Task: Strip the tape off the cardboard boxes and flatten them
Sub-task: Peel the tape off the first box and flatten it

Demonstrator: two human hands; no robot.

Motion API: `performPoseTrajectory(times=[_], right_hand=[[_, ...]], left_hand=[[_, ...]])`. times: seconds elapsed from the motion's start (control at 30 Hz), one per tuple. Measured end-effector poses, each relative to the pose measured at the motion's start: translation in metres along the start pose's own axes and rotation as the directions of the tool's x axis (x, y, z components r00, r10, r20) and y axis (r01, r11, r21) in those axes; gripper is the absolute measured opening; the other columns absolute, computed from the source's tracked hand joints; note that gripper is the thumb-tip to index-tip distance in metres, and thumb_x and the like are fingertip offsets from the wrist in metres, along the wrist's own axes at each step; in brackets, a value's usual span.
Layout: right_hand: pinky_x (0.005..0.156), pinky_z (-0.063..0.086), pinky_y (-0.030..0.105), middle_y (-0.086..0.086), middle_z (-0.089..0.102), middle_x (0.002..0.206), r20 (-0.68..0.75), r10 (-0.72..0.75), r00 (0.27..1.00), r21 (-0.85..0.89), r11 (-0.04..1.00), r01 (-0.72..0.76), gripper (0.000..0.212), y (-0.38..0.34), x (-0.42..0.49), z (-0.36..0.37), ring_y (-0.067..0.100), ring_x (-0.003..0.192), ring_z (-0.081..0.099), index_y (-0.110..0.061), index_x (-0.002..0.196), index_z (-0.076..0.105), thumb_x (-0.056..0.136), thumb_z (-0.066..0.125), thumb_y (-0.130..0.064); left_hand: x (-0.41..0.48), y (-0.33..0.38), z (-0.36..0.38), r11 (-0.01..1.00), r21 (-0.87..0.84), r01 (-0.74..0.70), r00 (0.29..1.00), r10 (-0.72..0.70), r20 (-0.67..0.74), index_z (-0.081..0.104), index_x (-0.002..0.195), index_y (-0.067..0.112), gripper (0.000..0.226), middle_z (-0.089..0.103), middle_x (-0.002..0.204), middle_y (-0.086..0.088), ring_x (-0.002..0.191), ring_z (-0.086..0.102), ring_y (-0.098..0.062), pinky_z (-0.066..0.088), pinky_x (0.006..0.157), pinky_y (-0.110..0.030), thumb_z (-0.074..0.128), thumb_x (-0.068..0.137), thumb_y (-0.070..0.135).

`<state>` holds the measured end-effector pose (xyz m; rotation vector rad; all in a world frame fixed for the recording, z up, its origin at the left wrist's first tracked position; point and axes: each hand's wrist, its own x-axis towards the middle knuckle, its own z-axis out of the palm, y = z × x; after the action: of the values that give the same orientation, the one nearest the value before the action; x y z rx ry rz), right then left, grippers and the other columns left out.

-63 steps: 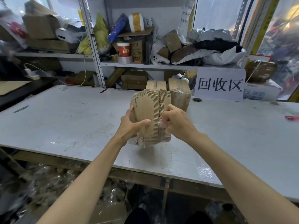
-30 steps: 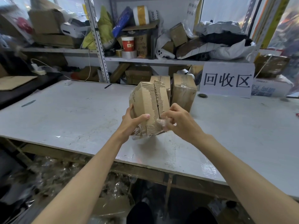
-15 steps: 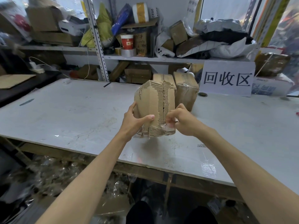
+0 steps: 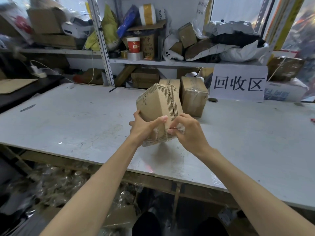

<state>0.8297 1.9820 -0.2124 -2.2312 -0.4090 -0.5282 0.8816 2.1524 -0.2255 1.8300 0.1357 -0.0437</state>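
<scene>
I hold a small brown cardboard box tilted above the white table, its stripped, ribbed flap seam facing me. My left hand grips the box's lower left side, thumb across the near face. My right hand pinches a crumpled piece of clear tape at the box's lower right edge. Loose clear tape also hangs under the box by my left palm. Two more taped boxes stand behind it: one to the right and one mostly hidden.
A white sign with black characters leans at the table's back right, beside a round hole in the tabletop. Cluttered metal shelves fill the back wall. Crumpled plastic and cardboard lie under the table's near edge.
The box has tipped and turned slightly in my hands, its top leaning away. My right hand has shifted along the lower seam and still pinches the tape.
</scene>
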Motion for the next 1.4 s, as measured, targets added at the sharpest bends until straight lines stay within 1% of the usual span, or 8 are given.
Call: performPoseTrajectory(times=[0.23, 0.37, 0.53, 0.77, 0.9, 1.07, 1.23, 1.4], right_hand=[[0.079, 0.038, 0.029, -0.003, 0.058, 0.087, 0.224, 0.000, 0.975, 0.046, 0.999, -0.010, 0.025, 0.003, 0.005, -0.007, 0.018, 0.093, 0.037, -0.015, 0.073, 0.053, 0.079, 0.063, 0.008], [0.075, 0.048, 0.028, 0.001, 0.066, 0.092, 0.046, 0.029, 0.999, 0.070, 0.997, -0.032, 0.016, 0.004, 0.000, -0.011, 0.013, 0.095, 0.052, -0.012, 0.074, 0.062, 0.075, 0.076, -0.004], [0.065, 0.045, 0.006, -0.002, 0.070, 0.092, -0.085, 0.160, 0.983, 0.131, 0.980, -0.149, 0.024, 0.005, -0.010, -0.004, 0.012, 0.095, 0.061, -0.015, 0.077, 0.066, 0.067, 0.085, -0.025], [0.073, 0.054, 0.022, -0.007, 0.068, 0.079, -0.015, 0.218, 0.976, 0.220, 0.953, -0.210, 0.054, 0.004, -0.012, -0.005, 0.005, 0.080, 0.066, -0.019, 0.101, 0.058, 0.058, 0.088, -0.008], [0.082, 0.049, 0.023, -0.011, 0.069, 0.079, -0.075, 0.200, 0.977, 0.130, 0.973, -0.189, 0.028, 0.008, -0.010, -0.004, 0.002, 0.083, 0.064, -0.019, 0.082, 0.068, 0.064, 0.084, -0.004], [0.080, 0.047, 0.021, -0.007, 0.070, 0.079, -0.013, 0.256, 0.967, 0.145, 0.957, -0.251, 0.019, 0.018, -0.013, -0.007, 0.009, 0.085, 0.065, -0.018, 0.074, 0.068, 0.067, 0.081, -0.005], [0.077, 0.050, 0.030, 0.001, 0.065, 0.071, 0.136, 0.254, 0.958, 0.123, 0.955, -0.271, 0.023, 0.028, -0.016, -0.010, 0.016, 0.075, 0.062, -0.011, 0.066, 0.062, 0.066, 0.076, 0.007], [0.067, 0.047, 0.017, -0.001, 0.058, 0.068, 0.046, 0.148, 0.988, 0.069, 0.986, -0.150, 0.031, 0.030, -0.028, 0.000, 0.015, 0.073, 0.055, -0.010, 0.065, 0.054, 0.068, 0.063, 0.019]], left_hand=[[-0.002, -0.001, 0.003, 0.999, -0.036, -0.018, 0.999, 0.016, -0.045, 0.022, 0.151, 0.032, 0.138, 0.039, 0.143, -0.007, 0.126, 0.049, -0.026, 0.049, 0.102, -0.048, 0.084, 0.034, 0.070], [0.000, 0.007, 0.003, 0.999, -0.001, 0.042, 0.999, -0.042, -0.027, 0.012, 0.153, 0.036, 0.135, 0.031, 0.142, -0.009, 0.133, 0.037, -0.031, 0.044, 0.105, -0.054, 0.085, 0.043, 0.067], [0.000, 0.019, 0.006, 0.981, 0.192, 0.028, 0.995, -0.009, -0.100, 0.002, 0.152, 0.036, 0.138, 0.024, 0.146, -0.011, 0.137, 0.028, -0.036, 0.039, 0.107, -0.056, 0.086, 0.047, 0.069], [0.004, 0.011, -0.016, 0.983, 0.164, 0.077, 0.995, -0.067, -0.071, 0.027, 0.138, 0.017, 0.101, 0.032, 0.129, -0.007, 0.129, 0.038, -0.031, 0.043, 0.107, -0.051, 0.086, 0.064, 0.052], [0.007, 0.009, -0.011, 0.986, 0.153, 0.058, 0.995, -0.045, -0.091, 0.024, 0.133, 0.013, 0.092, 0.032, 0.135, -0.011, 0.128, 0.039, -0.030, 0.041, 0.109, -0.046, 0.083, 0.071, 0.048], [0.006, 0.007, -0.004, 0.996, 0.081, -0.032, 0.998, 0.037, -0.060, 0.023, 0.120, 0.009, 0.067, 0.047, 0.134, -0.013, 0.121, 0.052, -0.029, 0.046, 0.104, -0.045, 0.077, 0.084, 0.029], [0.001, 0.009, 0.009, 0.980, 0.179, -0.087, 0.992, 0.103, -0.078, 0.024, 0.118, 0.012, 0.063, 0.041, 0.134, -0.013, 0.114, 0.051, -0.027, 0.045, 0.103, -0.043, 0.076, 0.085, 0.026], [0.000, 0.013, 0.017, 0.968, 0.242, -0.058, 0.989, 0.090, -0.121, 0.026, 0.126, 0.007, 0.065, 0.039, 0.137, -0.016, 0.121, 0.048, -0.036, 0.040, 0.106, -0.047, 0.074, 0.087, 0.028]])
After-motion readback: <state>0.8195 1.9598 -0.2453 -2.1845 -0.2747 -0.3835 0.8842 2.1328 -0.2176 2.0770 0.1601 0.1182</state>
